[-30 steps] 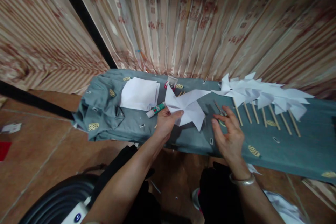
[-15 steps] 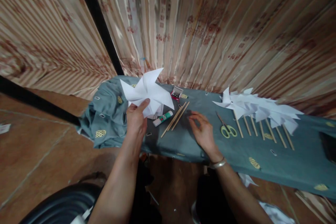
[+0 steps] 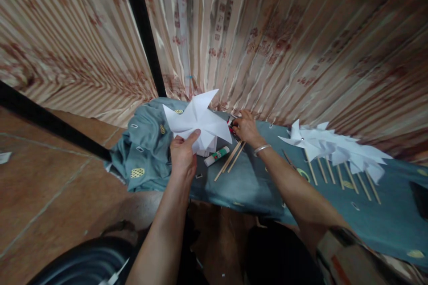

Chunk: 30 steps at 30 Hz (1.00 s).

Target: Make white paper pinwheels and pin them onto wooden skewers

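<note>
My left hand [image 3: 183, 153] holds a white folded paper pinwheel head [image 3: 197, 118] up above the left end of the bench, thumb on its lower edge. My right hand [image 3: 245, 127] reaches to the back of the bench by the curtain, fingers down at a small red-and-white box [image 3: 232, 123] that it mostly hides. I cannot tell whether the fingers grip anything. Below them lie a glue stick [image 3: 216, 156] and two loose wooden sticks [image 3: 231, 160] on the blue-grey cloth [image 3: 240, 185].
A row of finished paper pinwheels on sticks [image 3: 334, 149] lies at the right. Yellow-handled scissors [image 3: 302, 173] peek out beside my right forearm. A striped curtain [image 3: 267, 40] hangs just behind the bench. A black chair edge [image 3: 76, 262] is at bottom left.
My left hand lifted the pinwheel head from the middle of the bench up and to the left. My right hand moved from near the scissors to the small box at the back.
</note>
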{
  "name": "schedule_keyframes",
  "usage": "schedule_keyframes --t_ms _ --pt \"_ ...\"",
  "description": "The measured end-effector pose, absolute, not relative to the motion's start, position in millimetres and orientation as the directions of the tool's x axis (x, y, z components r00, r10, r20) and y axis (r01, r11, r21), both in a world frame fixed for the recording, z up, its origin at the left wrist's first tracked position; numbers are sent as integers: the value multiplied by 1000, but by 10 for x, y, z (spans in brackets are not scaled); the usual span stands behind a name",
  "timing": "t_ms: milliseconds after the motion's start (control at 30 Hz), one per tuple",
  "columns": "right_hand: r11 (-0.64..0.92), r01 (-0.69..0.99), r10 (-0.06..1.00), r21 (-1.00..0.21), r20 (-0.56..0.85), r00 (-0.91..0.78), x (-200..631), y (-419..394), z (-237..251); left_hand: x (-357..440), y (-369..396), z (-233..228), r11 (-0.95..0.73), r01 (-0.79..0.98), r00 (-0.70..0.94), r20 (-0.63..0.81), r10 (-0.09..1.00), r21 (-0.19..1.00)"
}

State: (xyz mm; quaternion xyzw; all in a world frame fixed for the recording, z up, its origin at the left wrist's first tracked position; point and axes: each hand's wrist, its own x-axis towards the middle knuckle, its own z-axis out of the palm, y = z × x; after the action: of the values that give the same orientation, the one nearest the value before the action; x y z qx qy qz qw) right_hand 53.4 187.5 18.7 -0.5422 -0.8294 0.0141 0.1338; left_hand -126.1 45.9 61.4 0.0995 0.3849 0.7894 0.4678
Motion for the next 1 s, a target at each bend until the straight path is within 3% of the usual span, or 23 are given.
schedule_keyframes --t_ms 667,1000 --pt "347 928 931 -137 165 -324 447 2064 31 -1169 444 683 -252 -712 -509 -234 828 655" --pt "393 912 912 -116 179 -370 413 1988 63 -1160 450 666 -253 -694 -520 -227 824 674"
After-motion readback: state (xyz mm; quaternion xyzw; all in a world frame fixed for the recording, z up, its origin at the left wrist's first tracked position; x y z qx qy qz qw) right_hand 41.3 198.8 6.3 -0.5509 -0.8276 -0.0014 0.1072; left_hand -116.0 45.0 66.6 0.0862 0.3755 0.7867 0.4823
